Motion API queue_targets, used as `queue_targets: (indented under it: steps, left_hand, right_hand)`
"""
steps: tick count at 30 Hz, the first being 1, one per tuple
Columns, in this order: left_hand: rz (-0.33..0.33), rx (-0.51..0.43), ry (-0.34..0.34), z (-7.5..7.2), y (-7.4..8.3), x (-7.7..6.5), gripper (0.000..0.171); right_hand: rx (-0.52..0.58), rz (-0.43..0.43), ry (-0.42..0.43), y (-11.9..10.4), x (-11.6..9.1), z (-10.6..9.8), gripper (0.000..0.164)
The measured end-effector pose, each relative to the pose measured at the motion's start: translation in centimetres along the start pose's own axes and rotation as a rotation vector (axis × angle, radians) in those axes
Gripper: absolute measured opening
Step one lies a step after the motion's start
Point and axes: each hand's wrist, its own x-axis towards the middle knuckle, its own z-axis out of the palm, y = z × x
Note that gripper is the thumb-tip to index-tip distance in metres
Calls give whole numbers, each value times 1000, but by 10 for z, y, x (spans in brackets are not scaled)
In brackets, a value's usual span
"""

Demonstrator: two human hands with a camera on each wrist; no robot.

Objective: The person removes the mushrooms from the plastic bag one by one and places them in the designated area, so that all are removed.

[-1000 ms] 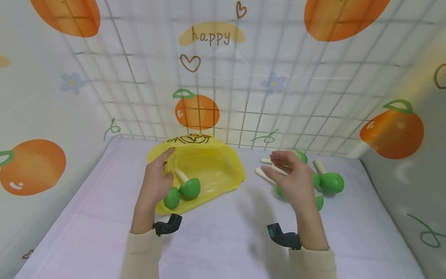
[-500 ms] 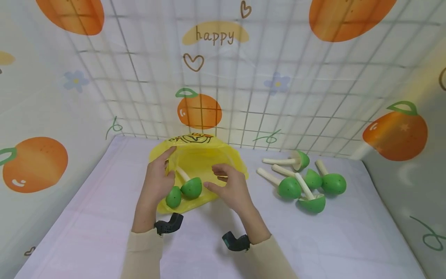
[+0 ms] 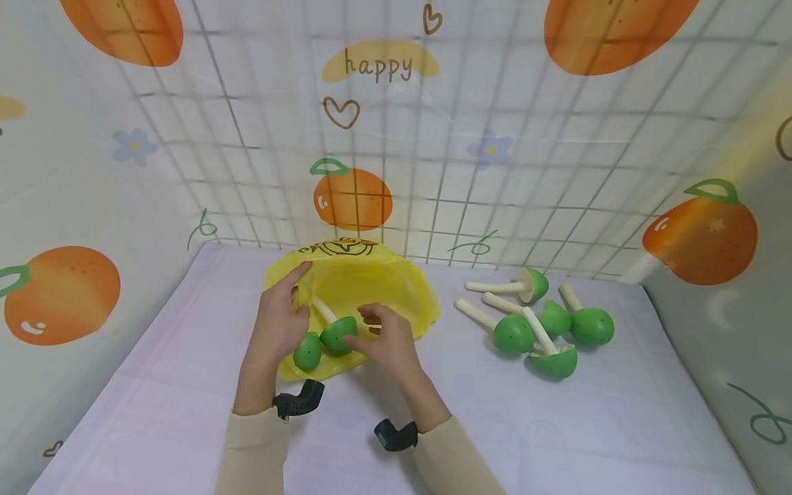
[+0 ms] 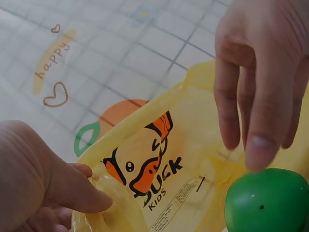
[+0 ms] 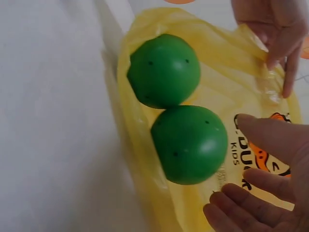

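Observation:
A yellow plastic bag (image 3: 390,292) with a duck print lies with its mouth held apart. My left hand (image 3: 280,322) pinches its left edge between thumb and fingers, as the left wrist view shows. Two toy mushrooms with green, black-dotted caps lie in the bag: one (image 3: 339,335) with its pale stem pointing back, the other (image 3: 307,352) beside my left hand. Above the first mushroom's cap hovers my right hand (image 3: 391,342), fingers loosely spread and holding nothing; its thumb overlaps the cap in the head view. In the right wrist view both caps (image 5: 189,145) touch each other.
Several more toy mushrooms (image 3: 513,335) lie in a loose group on the white cloth (image 3: 557,433) at the right. A printed curtain (image 3: 433,172) over a wire grid closes off the back, with walls at both sides.
My right hand has swung left from above the mushroom group to the bag, holding nothing, and come closer to the mushrooms inside. My left hand has kept its grip on the bag.

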Motion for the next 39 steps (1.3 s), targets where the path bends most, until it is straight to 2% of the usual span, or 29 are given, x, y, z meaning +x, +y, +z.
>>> queue_targets:
  steps: [6,13,20,33,39]
  left_hand:
    - [-8,2,-4,0,1,0,73]
    - [-22,17,-4,0,0,0,72]
    - [-24,16,-5,0,2,0,72]
    - [-27,13,-3,0,4,0,72]
    - [-33,20,0,0,2,1,72]
  right_hand:
    - [-22,34,12,2,-1,9,58]
    - [-32,21,39,6,-1,20,59]
    - [-29,44,46,8,0,30,60]
    - [-21,41,124,9,-2,36,53]
    - [-22,39,133,8,-4,34,52]
